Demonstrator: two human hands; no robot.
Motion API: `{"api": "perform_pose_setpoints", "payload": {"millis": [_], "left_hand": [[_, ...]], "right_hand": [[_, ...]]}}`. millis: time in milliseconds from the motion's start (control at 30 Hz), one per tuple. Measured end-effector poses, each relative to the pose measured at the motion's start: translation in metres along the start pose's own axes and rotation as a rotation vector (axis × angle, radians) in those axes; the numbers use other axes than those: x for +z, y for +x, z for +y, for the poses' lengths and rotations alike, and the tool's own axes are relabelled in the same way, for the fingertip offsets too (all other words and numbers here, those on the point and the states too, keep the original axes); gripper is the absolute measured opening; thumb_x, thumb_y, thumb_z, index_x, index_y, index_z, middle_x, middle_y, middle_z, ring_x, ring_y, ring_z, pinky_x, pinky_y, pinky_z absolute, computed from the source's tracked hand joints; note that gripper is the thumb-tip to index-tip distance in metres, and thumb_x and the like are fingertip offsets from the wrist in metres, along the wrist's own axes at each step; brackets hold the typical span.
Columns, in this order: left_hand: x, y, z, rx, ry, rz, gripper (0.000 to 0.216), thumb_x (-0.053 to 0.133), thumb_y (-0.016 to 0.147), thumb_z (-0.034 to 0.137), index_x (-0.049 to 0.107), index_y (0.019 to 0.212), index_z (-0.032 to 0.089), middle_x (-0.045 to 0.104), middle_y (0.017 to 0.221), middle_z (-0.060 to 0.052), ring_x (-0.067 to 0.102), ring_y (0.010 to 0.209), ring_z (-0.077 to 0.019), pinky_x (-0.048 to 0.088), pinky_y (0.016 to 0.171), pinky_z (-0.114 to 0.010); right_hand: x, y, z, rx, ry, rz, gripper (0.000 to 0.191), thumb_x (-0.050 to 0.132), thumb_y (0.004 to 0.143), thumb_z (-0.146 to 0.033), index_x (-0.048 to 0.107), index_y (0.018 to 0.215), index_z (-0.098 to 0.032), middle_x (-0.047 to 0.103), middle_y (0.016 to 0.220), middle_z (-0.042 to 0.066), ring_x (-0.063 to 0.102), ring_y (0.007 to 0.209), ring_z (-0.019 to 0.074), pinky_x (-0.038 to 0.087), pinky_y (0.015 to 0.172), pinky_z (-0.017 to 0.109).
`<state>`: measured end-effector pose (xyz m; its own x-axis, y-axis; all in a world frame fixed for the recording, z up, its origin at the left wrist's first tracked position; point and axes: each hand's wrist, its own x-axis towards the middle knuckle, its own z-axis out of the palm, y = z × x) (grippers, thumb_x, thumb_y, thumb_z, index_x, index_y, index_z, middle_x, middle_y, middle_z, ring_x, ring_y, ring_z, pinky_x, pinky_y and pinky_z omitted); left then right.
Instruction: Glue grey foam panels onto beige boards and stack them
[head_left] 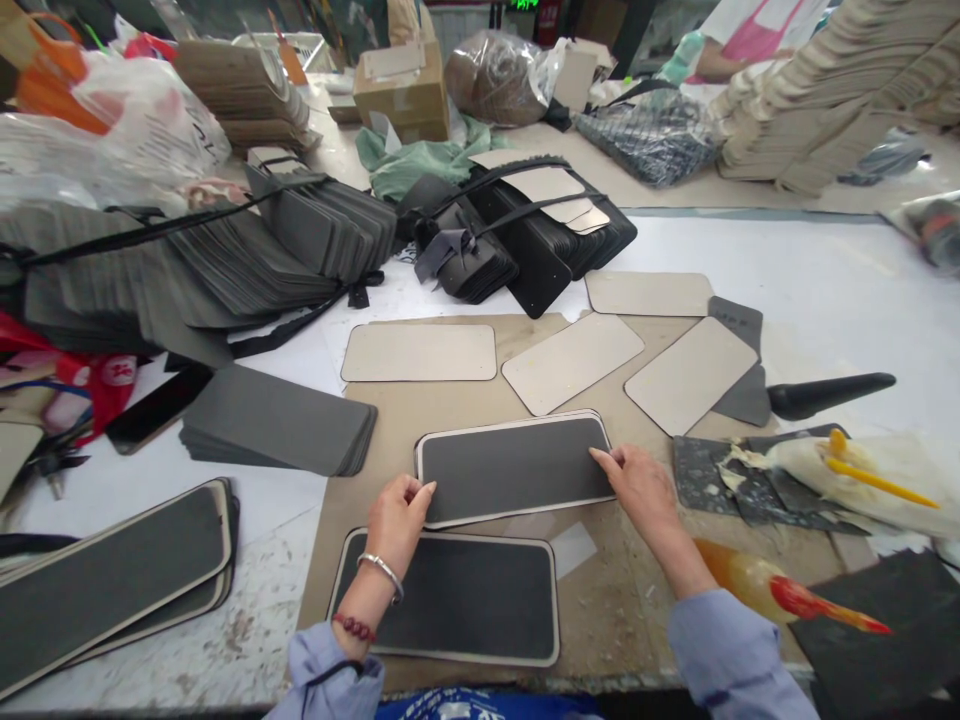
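A dark grey rounded panel with a pale rim (pixel 517 470) lies on a small stack at the middle of the brown board. My left hand (pixel 399 515) pinches its left end between thumb and fingers. At the right end, my right hand (pixel 637 485) has its thumb on the top face and its other fingers at the edge, partly hidden. Just nearer to me is a second pale-rimmed dark panel (pixel 480 600), partly covered by my left wrist. Pale beige panels (pixel 420 352) lie face up beyond my hands.
Plain grey sheets (pixel 277 415) are piled on the left, near a phone (pixel 159 408). More rimmed panels (pixel 112 590) lie front left. Tied dark stacks (pixel 300 240) stand behind. On the right are a glue bottle with a red nozzle (pixel 787 590), a yellow-handled tool (pixel 885 480) and a black-handled tool (pixel 832 395).
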<state>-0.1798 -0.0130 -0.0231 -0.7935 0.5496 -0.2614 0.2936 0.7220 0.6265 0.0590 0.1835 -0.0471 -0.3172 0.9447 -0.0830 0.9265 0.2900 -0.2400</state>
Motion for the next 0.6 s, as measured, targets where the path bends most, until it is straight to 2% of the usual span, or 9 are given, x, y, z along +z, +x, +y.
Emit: {"api": "perform_pose_setpoints", "payload": {"millis": [167,333,600], "left_hand": [[0.001,0.001,0.000,0.008,-0.054,0.015,0.025,0.055,0.066,0.034,0.048,0.047,0.020,0.049,0.047,0.002,0.046,0.053,-0.0140,0.033,0.057,-0.026],[0.004,0.002,-0.005,-0.007,-0.119,0.028,0.024,0.056,0.065,0.033,0.049,0.048,0.019,0.049,0.047,0.003,0.045,0.052,-0.0135,0.034,0.056,-0.026],[0.003,0.001,-0.010,-0.012,-0.153,0.018,0.023,0.057,0.067,0.034,0.052,0.050,0.018,0.052,0.049,0.002,0.048,0.053,-0.0136,0.034,0.056,-0.025]], "right_hand": [[0.002,0.003,0.004,0.009,-0.008,-0.049,0.036,0.045,0.082,-0.052,0.054,0.063,-0.022,0.059,0.067,0.004,0.052,0.063,0.0197,0.033,0.058,0.029],[0.006,0.007,0.009,-0.010,0.015,-0.042,0.039,0.044,0.080,-0.055,0.058,0.063,-0.022,0.059,0.066,0.006,0.053,0.062,0.0209,0.033,0.057,0.030],[0.000,0.008,0.004,0.032,-0.001,-0.075,0.038,0.048,0.078,-0.055,0.059,0.061,-0.022,0.060,0.064,0.007,0.054,0.062,0.0215,0.033,0.058,0.030]]}}
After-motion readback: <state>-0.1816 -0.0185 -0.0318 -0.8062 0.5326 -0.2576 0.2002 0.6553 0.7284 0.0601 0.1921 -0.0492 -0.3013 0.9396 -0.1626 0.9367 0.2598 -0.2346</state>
